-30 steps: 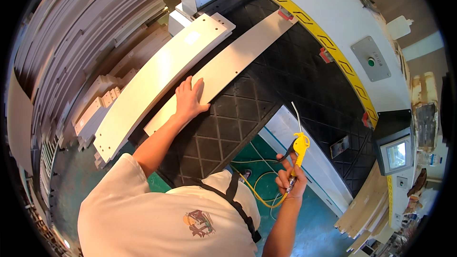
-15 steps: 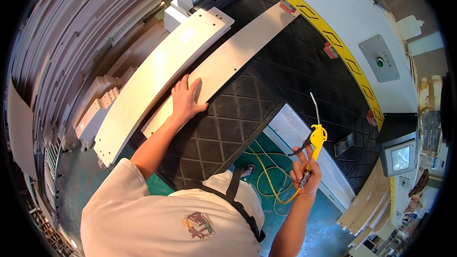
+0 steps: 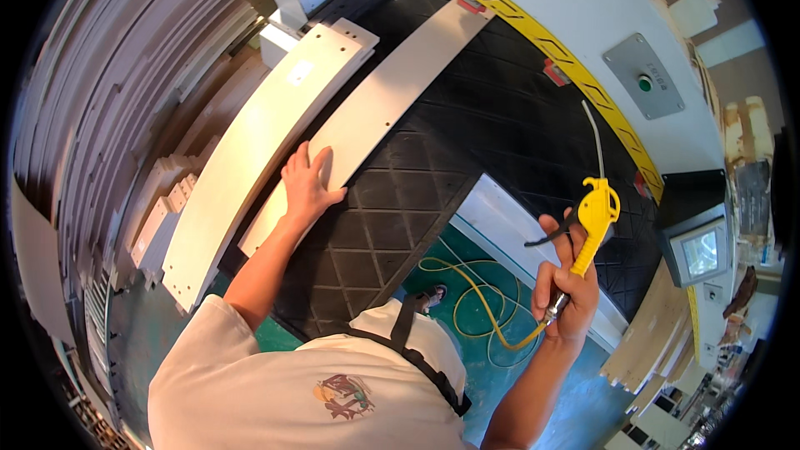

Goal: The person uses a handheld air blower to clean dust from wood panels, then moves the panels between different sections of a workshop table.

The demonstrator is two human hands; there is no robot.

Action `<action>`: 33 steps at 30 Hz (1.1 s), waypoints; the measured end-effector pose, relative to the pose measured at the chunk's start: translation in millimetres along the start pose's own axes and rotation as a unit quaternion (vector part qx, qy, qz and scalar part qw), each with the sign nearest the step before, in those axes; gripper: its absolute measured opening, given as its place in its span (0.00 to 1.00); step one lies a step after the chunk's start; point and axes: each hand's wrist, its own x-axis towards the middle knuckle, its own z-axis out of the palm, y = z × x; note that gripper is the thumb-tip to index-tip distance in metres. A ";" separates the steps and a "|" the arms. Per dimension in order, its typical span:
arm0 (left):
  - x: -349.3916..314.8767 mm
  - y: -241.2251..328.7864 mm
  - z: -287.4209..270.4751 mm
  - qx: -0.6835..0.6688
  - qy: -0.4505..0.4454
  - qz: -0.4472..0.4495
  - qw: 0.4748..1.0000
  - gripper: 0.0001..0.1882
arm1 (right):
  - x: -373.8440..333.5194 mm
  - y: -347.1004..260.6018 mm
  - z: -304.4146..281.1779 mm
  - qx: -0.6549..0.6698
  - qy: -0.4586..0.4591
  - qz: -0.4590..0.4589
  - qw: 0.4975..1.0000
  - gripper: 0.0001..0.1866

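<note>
A yellow air blow gun (image 3: 597, 215) with a thin metal nozzle is in my right hand (image 3: 568, 287), its nozzle pointing up and away from me. My fingers wrap round the lower handle, where a metal coupling joins a yellow hose (image 3: 475, 283). My left hand (image 3: 307, 185) lies with fingers spread on a long pale board (image 3: 379, 121) with small drilled holes. That board rests on a black table surface (image 3: 367, 237) with a diamond pattern. Left of it lies a stack of wider pale boards (image 3: 250, 146), apart from my hand.
A yellow-edged white machine beam (image 3: 575, 75) curves along the far side, with red blocks (image 3: 556, 72) beneath it. A control panel with a green button (image 3: 645, 82) and a small screen (image 3: 702, 252) are at right. Many board stacks (image 3: 125, 75) fill the left. Hose loops lie on the green floor.
My right hand has lifted the blow gun up and to the right. My left hand stays on the board, and the whole view has shifted slightly.
</note>
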 end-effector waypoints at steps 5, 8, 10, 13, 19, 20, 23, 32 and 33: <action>0.6 3.8 -2.4 -0.004 -0.010 0.002 1.000 0.50 | 20.2 -23.6 23.3 -0.100 0.131 -0.083 0.983 0.39; 0.1 4.9 -3.7 -0.006 -0.011 -0.001 1.000 0.50 | 38.8 -33.4 24.8 -0.102 0.158 -0.110 0.976 0.37; 0.1 3.6 -2.7 -0.009 -0.011 -0.002 1.000 0.50 | 50.8 -38.4 25.8 -0.106 0.164 -0.119 0.974 0.36; 0.5 -0.1 -0.3 0.003 -0.002 0.011 1.000 0.50 | 67.2 -42.5 27.2 -0.115 0.170 -0.110 0.973 0.37; 1.1 3.6 -3.0 -0.011 -0.010 0.016 1.000 0.50 | 66.0 -35.8 9.9 -0.137 0.177 -0.104 0.969 0.40; 0.3 2.4 -2.4 -0.003 -0.004 0.016 1.000 0.50 | 57.0 -30.1 2.9 -0.134 0.170 -0.091 0.972 0.40; -0.2 2.0 0.3 0.000 0.001 0.018 1.000 0.50 | 21.0 -8.7 -11.3 -0.178 0.129 0.024 0.975 0.37; -3.2 0.2 6.2 0.020 -0.007 0.018 1.000 0.50 | -84.3 39.6 -88.1 -0.235 -0.032 0.290 0.927 0.25; -3.9 -0.8 6.4 0.020 -0.006 0.020 1.000 0.50 | -90.0 42.3 -95.4 -0.193 -0.047 0.299 0.933 0.25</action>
